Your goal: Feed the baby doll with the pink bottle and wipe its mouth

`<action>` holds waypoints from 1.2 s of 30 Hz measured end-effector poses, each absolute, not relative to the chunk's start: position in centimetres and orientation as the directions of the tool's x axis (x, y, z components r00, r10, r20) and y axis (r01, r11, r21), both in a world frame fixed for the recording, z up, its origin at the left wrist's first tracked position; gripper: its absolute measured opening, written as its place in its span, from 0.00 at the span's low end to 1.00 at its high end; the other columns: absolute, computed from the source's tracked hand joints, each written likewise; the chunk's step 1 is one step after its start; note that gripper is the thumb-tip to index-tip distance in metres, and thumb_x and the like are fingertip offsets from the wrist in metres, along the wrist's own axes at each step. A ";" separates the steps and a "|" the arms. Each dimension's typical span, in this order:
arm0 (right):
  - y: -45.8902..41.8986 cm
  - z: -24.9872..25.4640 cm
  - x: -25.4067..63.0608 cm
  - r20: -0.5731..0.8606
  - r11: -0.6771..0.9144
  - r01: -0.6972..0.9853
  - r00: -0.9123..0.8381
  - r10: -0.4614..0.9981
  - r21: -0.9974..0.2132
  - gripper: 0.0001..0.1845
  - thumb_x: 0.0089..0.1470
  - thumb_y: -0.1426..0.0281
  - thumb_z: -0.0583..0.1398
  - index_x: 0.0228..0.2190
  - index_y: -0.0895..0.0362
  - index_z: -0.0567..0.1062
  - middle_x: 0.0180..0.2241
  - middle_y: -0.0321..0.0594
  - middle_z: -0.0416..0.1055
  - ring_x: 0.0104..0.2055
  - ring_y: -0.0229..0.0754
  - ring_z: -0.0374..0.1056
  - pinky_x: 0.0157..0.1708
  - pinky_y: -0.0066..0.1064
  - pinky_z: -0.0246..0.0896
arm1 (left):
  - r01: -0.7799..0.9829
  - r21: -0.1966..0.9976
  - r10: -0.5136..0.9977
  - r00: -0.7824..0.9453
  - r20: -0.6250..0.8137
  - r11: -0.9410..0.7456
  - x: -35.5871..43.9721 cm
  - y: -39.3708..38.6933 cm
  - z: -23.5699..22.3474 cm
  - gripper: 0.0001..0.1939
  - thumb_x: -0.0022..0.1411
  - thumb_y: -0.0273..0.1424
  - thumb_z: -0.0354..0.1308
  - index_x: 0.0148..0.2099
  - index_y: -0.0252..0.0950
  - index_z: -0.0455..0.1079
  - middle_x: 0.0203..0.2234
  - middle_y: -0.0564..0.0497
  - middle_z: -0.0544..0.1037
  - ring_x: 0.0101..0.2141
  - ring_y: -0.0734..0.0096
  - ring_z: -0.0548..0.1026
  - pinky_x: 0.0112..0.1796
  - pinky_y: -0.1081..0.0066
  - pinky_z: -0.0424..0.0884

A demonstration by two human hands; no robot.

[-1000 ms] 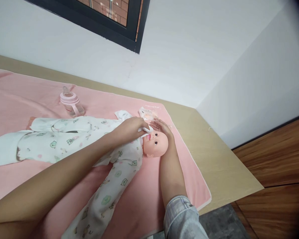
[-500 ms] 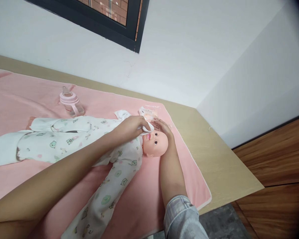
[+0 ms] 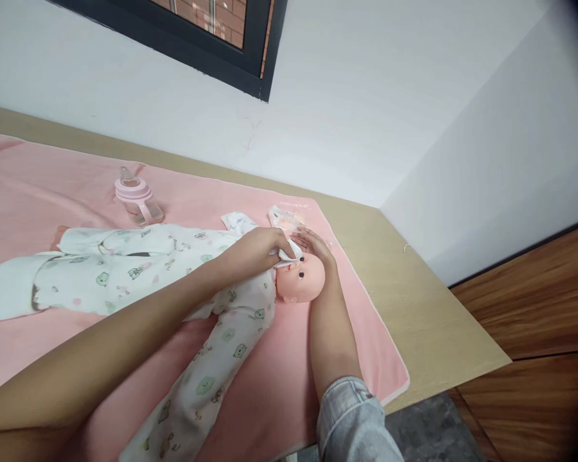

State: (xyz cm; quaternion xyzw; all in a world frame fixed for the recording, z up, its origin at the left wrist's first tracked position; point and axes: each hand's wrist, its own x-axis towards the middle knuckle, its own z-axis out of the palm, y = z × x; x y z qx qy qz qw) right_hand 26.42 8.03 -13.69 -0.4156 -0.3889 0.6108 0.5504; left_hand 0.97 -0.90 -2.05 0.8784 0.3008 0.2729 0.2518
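Note:
A baby doll in white patterned clothes (image 3: 250, 301) lies on its back, its bald head (image 3: 306, 282) to the right. In my left hand (image 3: 262, 247) a white wipe (image 3: 289, 251) is pinched between thumb and fingers, pressed over the doll's mouth and nose area. The doll's eyes show beside the wipe. My right hand (image 3: 314, 242) curves along the top and far side of the head, fingers stretched out and nothing held in them. Just beyond the hands lies a small white packet (image 3: 284, 218) with pale orange on it.
A pink mat (image 3: 366, 340) with a light edge covers much of the wooden table (image 3: 428, 321). A pink-topped baby bottle (image 3: 137, 199) with handles stands beyond the doll's legs. Behind are a white wall (image 3: 327, 115) and a dark-framed window (image 3: 255, 64).
My left hand has moved the wipe slightly to the right over the doll's face, now covering the mouth that showed before. My right hand has stayed by the head.

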 end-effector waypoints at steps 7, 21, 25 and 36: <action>8.0 -13.7 26.4 -0.068 -0.082 -0.340 -0.054 0.996 -0.937 0.15 0.51 0.69 0.64 0.42 0.55 0.71 0.37 0.40 0.79 0.43 0.42 0.77 0.52 0.37 0.71 | 0.435 0.546 0.670 0.651 0.358 -0.715 0.9 -0.5 -2.4 0.14 0.60 0.23 0.52 0.39 0.40 0.79 0.38 0.53 0.78 0.39 0.65 0.76 0.39 0.70 0.68; 4.0 -3.7 25.5 0.297 0.306 0.009 -0.207 0.932 -0.952 0.15 0.52 0.55 0.64 0.33 0.53 0.81 0.59 0.38 0.67 0.60 0.46 0.64 0.59 0.41 0.62 | 0.459 0.565 0.727 0.415 0.546 -0.686 -2.6 2.1 -0.6 0.11 0.58 0.37 0.58 0.39 0.38 0.79 0.50 0.46 0.72 0.52 0.57 0.71 0.54 0.62 0.66; 0.4 1.9 21.9 0.384 0.536 0.353 -0.416 0.824 -0.767 0.15 0.57 0.55 0.60 0.38 0.49 0.82 0.63 0.34 0.62 0.68 0.47 0.51 0.65 0.44 0.50 | 0.500 0.549 0.740 0.386 0.551 -0.670 -3.4 2.7 -0.4 0.13 0.57 0.38 0.57 0.40 0.38 0.78 0.52 0.44 0.72 0.54 0.55 0.70 0.55 0.59 0.65; -0.4 2.6 18.0 0.397 0.581 0.581 -0.425 0.814 -0.570 0.10 0.58 0.71 0.58 0.36 0.54 0.81 0.41 0.39 0.77 0.47 0.40 0.71 0.52 0.37 0.64 | 0.566 0.498 0.752 0.450 0.481 -0.657 -4.3 3.7 -0.4 0.17 0.59 0.40 0.53 0.43 0.38 0.77 0.45 0.48 0.78 0.46 0.57 0.75 0.48 0.63 0.69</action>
